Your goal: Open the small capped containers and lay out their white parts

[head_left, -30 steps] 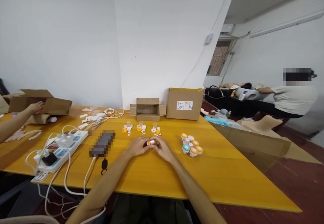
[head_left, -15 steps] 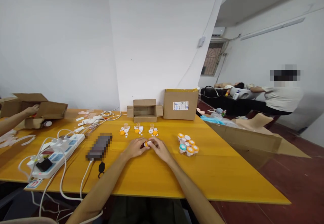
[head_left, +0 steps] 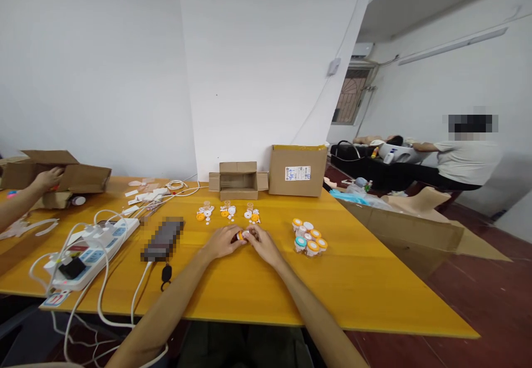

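My left hand (head_left: 224,242) and my right hand (head_left: 261,244) meet over the middle of the table, fingers closed around a small jar with an orange-and-white lid (head_left: 241,235). Fingers cover most of it. Beyond them lie three small groups of parts, each with a clear cup (head_left: 227,204), an orange ring (head_left: 200,217) and white pieces (head_left: 231,211). Right of my right hand stands a cluster of several small clear jars with orange or white lids (head_left: 311,245), one with a teal lid (head_left: 300,242).
An open small carton (head_left: 238,195) and a taller cardboard box (head_left: 296,171) stand against the wall. Left are a phone (head_left: 164,239), a power strip (head_left: 89,257) and loose cables. Another person's hand (head_left: 49,178) reaches into an open box (head_left: 87,178). A person (head_left: 467,160) sits far right.
My hands stay together on the jar, with only slight finger movement. At the left, the other person's hand has shifted slightly at the open box, and something pink and blue shows beside that arm.
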Demonstrator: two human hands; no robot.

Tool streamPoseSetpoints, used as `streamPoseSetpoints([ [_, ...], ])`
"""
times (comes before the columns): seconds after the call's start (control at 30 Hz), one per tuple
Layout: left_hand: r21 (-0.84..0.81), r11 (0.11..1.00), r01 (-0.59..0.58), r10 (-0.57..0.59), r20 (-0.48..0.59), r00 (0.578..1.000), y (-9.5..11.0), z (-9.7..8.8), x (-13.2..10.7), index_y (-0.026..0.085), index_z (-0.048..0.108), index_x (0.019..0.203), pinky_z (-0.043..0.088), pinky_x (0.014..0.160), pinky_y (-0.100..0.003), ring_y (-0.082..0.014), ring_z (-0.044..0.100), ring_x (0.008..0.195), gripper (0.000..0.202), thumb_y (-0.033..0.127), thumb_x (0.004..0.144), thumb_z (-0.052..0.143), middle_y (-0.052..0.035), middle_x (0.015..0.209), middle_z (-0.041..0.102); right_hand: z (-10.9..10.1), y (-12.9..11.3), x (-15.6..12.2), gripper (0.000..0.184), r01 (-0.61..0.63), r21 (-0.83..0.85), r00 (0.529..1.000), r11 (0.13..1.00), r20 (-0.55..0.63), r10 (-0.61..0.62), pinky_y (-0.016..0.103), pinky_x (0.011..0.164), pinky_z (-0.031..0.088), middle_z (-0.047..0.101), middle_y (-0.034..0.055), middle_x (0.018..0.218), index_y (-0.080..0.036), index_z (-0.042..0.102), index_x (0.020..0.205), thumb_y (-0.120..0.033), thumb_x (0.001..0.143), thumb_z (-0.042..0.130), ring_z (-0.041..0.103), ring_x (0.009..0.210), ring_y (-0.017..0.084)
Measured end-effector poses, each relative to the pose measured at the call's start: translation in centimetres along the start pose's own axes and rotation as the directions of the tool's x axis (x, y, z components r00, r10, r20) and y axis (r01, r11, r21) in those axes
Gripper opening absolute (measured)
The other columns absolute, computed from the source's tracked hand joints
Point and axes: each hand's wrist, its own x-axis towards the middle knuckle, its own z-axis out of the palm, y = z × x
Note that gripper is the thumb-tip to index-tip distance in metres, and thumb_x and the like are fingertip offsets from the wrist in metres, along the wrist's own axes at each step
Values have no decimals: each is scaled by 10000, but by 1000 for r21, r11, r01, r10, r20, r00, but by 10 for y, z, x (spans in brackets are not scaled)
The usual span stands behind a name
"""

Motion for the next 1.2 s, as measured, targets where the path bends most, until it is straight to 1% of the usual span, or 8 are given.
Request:
streamPoseSetpoints([
  [0.17, 12, 1000, 0, -1, 2, 1000, 1, -1, 0, 214, 611, 894, 441, 716, -295, -217, 620, 790, 219, 405, 944, 515, -45, 843, 669, 0, -2, 0, 253, 5, -5, 1000, 1000, -6, -5, 312, 726, 504, 681, -9, 777, -232, 594, 883, -481, 841, 575, 639, 713, 176],
  [0.33, 8, 1000, -6, 6, 2, 1000, 1, -1, 0, 212, 609, 909, 436, 720, -288, -213, 617, 796, 227, 410, 950, 505, -42, 845, 665, 0, -3, -1, 257, 14, 1, 1000, 1000, -12, -14, 313, 724, 507, 700, 2, 807, -231, 595, 879, -485, 843, 574, 643, 725, 180],
  [0.5, 22, 1000, 11, -11, 18, 1000, 0, 0, 0, 214, 614, 918, 437, 724, -286, -209, 613, 801, 225, 408, 952, 504, -41, 853, 665, 0, -4, -1, 242, 18, -12, 1000, 1000, -2, -18, 323, 751, 505, 692, -9, 777, -235, 594, 876, -474, 844, 573, 639, 723, 181],
  [0.67, 14, 1000, 6, -6, 13, 1000, 1, 0, 0, 210, 621, 904, 441, 736, -291, -212, 615, 803, 219, 402, 943, 524, -41, 853, 663, 1, -1, 0, 246, 10, -14, 1000, 1000, -3, -11, 319, 729, 508, 681, -14, 762, -239, 591, 882, -482, 845, 575, 638, 702, 183],
  [0.83, 16, 1000, 7, -7, 14, 1000, 0, 0, 0, 216, 623, 927, 445, 745, -286, -211, 618, 815, 201, 392, 941, 525, -41, 864, 668, 0, -2, 0, 248, 33, -33, 999, 999, -2, -33, 319, 732, 513, 684, -14, 761, -238, 597, 874, -484, 855, 569, 635, 701, 180],
  [0.97, 21, 1000, 10, -10, 11, 1000, -2, 0, 0, 213, 629, 940, 449, 746, -289, -209, 616, 810, 200, 384, 938, 526, -42, 868, 672, 0, -2, 0, 230, 48, -45, 999, 998, -5, -48, 311, 726, 514, 689, -13, 771, -236, 612, 891, -459, 863, 567, 639, 710, 178],
  [1.2, 8, 1000, 2, -2, -3, 1000, -3, 1, 0, 212, 649, 1012, 460, 749, -292, -214, 632, 829, 272, 433, 952, 502, -51, 897, 690, -1, -1, 0, 209, 77, -42, 997, 996, -5, -77, 313, 743, 516, 717, 0, 847, -236, 652, 978, -385, 846, 588, 653, 731, 182],
])
